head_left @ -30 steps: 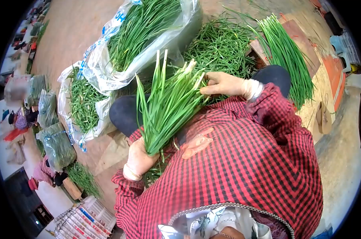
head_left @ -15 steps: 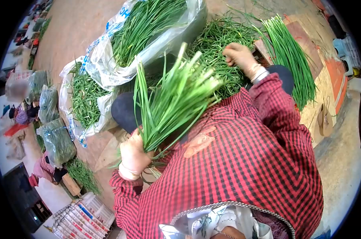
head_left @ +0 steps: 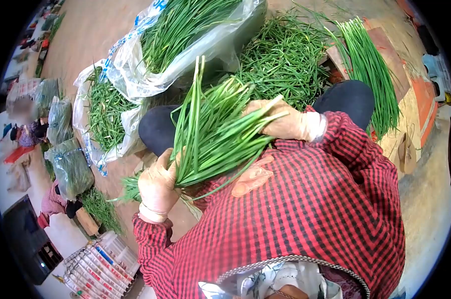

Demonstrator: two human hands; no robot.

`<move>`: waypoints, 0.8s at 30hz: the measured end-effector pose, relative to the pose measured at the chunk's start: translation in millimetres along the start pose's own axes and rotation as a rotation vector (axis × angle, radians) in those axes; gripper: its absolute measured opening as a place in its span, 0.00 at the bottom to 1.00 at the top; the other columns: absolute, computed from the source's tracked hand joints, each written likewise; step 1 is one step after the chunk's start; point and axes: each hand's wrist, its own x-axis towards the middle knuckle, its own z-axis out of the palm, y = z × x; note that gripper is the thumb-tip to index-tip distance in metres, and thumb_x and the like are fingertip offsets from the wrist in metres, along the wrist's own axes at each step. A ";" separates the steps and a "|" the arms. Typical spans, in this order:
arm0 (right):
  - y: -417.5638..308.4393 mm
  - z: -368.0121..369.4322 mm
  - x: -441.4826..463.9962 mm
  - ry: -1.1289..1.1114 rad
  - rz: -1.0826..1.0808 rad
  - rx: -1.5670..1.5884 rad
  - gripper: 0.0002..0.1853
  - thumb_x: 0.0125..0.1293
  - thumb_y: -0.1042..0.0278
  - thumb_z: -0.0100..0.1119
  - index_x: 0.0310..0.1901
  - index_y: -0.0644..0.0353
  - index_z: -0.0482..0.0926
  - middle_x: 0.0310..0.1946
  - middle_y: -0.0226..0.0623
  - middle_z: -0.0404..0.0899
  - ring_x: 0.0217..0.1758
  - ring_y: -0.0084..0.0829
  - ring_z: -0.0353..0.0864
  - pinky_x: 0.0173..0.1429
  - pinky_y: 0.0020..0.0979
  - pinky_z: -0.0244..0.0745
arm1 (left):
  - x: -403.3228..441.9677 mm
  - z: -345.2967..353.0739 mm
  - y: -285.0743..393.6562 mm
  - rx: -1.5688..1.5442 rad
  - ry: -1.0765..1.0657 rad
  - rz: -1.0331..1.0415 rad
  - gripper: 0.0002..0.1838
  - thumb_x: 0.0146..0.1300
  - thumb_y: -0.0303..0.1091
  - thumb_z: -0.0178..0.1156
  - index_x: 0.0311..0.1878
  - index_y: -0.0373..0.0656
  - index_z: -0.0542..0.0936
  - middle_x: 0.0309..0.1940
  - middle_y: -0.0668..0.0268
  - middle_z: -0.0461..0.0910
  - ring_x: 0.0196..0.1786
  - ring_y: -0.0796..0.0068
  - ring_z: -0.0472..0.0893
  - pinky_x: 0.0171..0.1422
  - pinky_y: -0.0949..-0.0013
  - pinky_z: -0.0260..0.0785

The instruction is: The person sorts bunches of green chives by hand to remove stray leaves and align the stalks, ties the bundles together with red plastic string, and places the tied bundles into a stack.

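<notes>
My left hand [head_left: 158,187], in a pale thin glove, is closed around the leafy end of a bunch of green chives [head_left: 210,134] held over my lap. The pale stem ends fan out up and to the right. My gloved right hand [head_left: 280,119] is at those stem ends, its fingers partly hidden behind them, with a few stalks crossing its palm side. Just beyond it lies a loose heap of chive leaves [head_left: 285,60]. A neat row of chives [head_left: 370,74] lies to the right, stems pointing away from me.
A large clear plastic bag [head_left: 195,55] full of chives stands ahead, with a smaller bag of trimmings [head_left: 106,114] beside it. My dark knees [head_left: 347,99] flank the heap. Packed bags [head_left: 71,169], stacked crates [head_left: 101,269] and other people are at the left.
My right hand has come from above the loose heap back toward me, to the stem ends of the bunch. The bunch has tipped lower and to the right in my left hand.
</notes>
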 end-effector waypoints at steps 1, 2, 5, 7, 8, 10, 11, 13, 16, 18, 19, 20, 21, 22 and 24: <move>-8.8 -6.1 -2.1 -0.026 -0.019 0.009 0.12 0.61 0.67 0.60 0.45 0.57 0.79 0.40 0.41 0.80 0.45 0.41 0.81 0.50 0.35 0.77 | -0.7 -0.3 -0.9 0.083 0.028 0.005 0.42 0.34 0.27 0.70 0.61 0.55 0.75 0.56 0.61 0.78 0.47 0.57 0.82 0.44 0.58 0.75; -11.1 -10.4 -4.0 -0.009 -0.027 0.024 0.12 0.61 0.67 0.60 0.46 0.57 0.79 0.41 0.40 0.80 0.44 0.41 0.81 0.49 0.35 0.78 | -1.4 0.6 -1.9 0.096 0.026 0.003 0.43 0.34 0.28 0.71 0.63 0.57 0.74 0.57 0.61 0.78 0.48 0.57 0.82 0.43 0.58 0.74; -16.7 -28.4 -12.4 0.007 0.062 -0.267 0.10 0.60 0.66 0.61 0.44 0.55 0.78 0.39 0.37 0.79 0.42 0.41 0.82 0.43 0.36 0.78 | -4.9 8.4 -7.9 0.116 0.058 -0.006 0.45 0.34 0.27 0.70 0.65 0.60 0.73 0.57 0.61 0.78 0.48 0.56 0.82 0.43 0.59 0.74; -12.4 -44.3 -18.6 -0.040 0.078 -0.337 0.09 0.61 0.66 0.60 0.42 0.54 0.78 0.37 0.37 0.79 0.42 0.41 0.82 0.41 0.37 0.78 | -7.0 10.7 -9.9 0.105 0.067 -0.003 0.46 0.35 0.26 0.69 0.66 0.62 0.72 0.58 0.62 0.77 0.48 0.56 0.82 0.43 0.59 0.73; 0.7 -44.4 -20.6 -0.043 0.158 -0.475 0.08 0.61 0.67 0.58 0.42 0.54 0.78 0.35 0.37 0.80 0.40 0.41 0.83 0.41 0.38 0.78 | -6.4 10.8 -9.5 0.130 0.075 0.020 0.45 0.37 0.25 0.69 0.66 0.64 0.72 0.58 0.62 0.77 0.45 0.60 0.81 0.41 0.61 0.74; 28.0 -62.6 -26.8 -0.019 0.282 -0.665 0.09 0.61 0.70 0.57 0.43 0.54 0.81 0.34 0.38 0.83 0.35 0.43 0.84 0.40 0.38 0.80 | -7.6 11.1 -9.2 0.152 0.084 0.044 0.44 0.39 0.25 0.69 0.66 0.65 0.73 0.58 0.63 0.77 0.41 0.63 0.81 0.40 0.62 0.74; 42.3 -77.0 -22.1 -0.108 0.557 -0.796 0.11 0.63 0.67 0.58 0.46 0.53 0.81 0.37 0.40 0.83 0.40 0.43 0.84 0.42 0.39 0.80 | -8.5 11.4 -9.4 0.136 0.109 0.036 0.44 0.40 0.25 0.68 0.66 0.66 0.73 0.58 0.63 0.77 0.41 0.63 0.81 0.40 0.63 0.74; 47.8 -95.5 -25.7 -0.089 0.543 -0.870 0.14 0.64 0.61 0.60 0.50 0.53 0.80 0.43 0.39 0.82 0.43 0.39 0.83 0.45 0.35 0.79 | -9.4 11.5 -9.0 0.121 0.137 0.027 0.43 0.41 0.25 0.68 0.66 0.66 0.73 0.58 0.62 0.77 0.41 0.63 0.81 0.40 0.63 0.74; 1.8 -84.5 -0.9 0.080 0.258 -0.503 0.19 0.64 0.56 0.62 0.54 0.54 0.78 0.47 0.37 0.80 0.44 0.32 0.82 0.46 0.31 0.79 | -9.9 11.1 -8.0 0.133 0.140 0.017 0.40 0.41 0.23 0.65 0.64 0.61 0.75 0.56 0.60 0.79 0.45 0.59 0.82 0.43 0.61 0.74; -33.6 -68.1 20.7 -0.038 0.110 -0.209 0.25 0.63 0.53 0.65 0.58 0.55 0.77 0.49 0.35 0.80 0.43 0.28 0.81 0.47 0.27 0.78 | -7.1 14.3 -9.6 0.159 0.148 0.028 0.40 0.44 0.27 0.67 0.66 0.67 0.73 0.58 0.61 0.77 0.40 0.64 0.81 0.39 0.63 0.74; -50.4 -60.9 28.6 -0.128 0.115 -0.165 0.27 0.62 0.52 0.66 0.60 0.55 0.75 0.52 0.36 0.79 0.44 0.31 0.81 0.49 0.29 0.79 | -5.6 15.1 -9.5 0.160 0.149 0.029 0.40 0.44 0.27 0.67 0.66 0.67 0.73 0.58 0.61 0.77 0.40 0.64 0.81 0.39 0.63 0.74; -32.0 -34.3 30.6 -0.014 -0.114 -0.309 0.28 0.63 0.51 0.65 0.61 0.55 0.74 0.54 0.38 0.77 0.44 0.34 0.82 0.48 0.31 0.79 | -4.4 15.7 -9.6 0.164 0.156 0.038 0.39 0.46 0.27 0.66 0.65 0.67 0.73 0.58 0.61 0.78 0.39 0.64 0.81 0.39 0.64 0.74; -26.3 -15.4 33.2 0.008 -0.153 -0.314 0.23 0.64 0.53 0.62 0.58 0.53 0.76 0.50 0.36 0.78 0.43 0.38 0.83 0.46 0.33 0.78 | -3.5 15.8 -9.7 0.169 0.162 0.046 0.38 0.47 0.28 0.66 0.65 0.67 0.73 0.57 0.61 0.78 0.38 0.64 0.81 0.38 0.64 0.74; -29.7 -10.7 35.6 -0.085 -0.113 -0.242 0.19 0.65 0.55 0.60 0.56 0.51 0.77 0.48 0.35 0.78 0.42 0.38 0.82 0.45 0.33 0.78 | -3.0 15.4 -10.0 0.170 0.161 0.045 0.38 0.47 0.28 0.66 0.65 0.67 0.73 0.57 0.61 0.78 0.38 0.64 0.81 0.38 0.64 0.74; -38.1 -6.8 37.5 -0.195 -0.061 -0.290 0.12 0.67 0.55 0.55 0.48 0.45 0.82 0.42 0.30 0.79 0.43 0.38 0.82 0.45 0.38 0.78 | -4.8 14.5 -11.2 0.180 0.211 0.074 0.36 0.50 0.28 0.64 0.65 0.67 0.73 0.56 0.61 0.79 0.36 0.64 0.81 0.36 0.64 0.74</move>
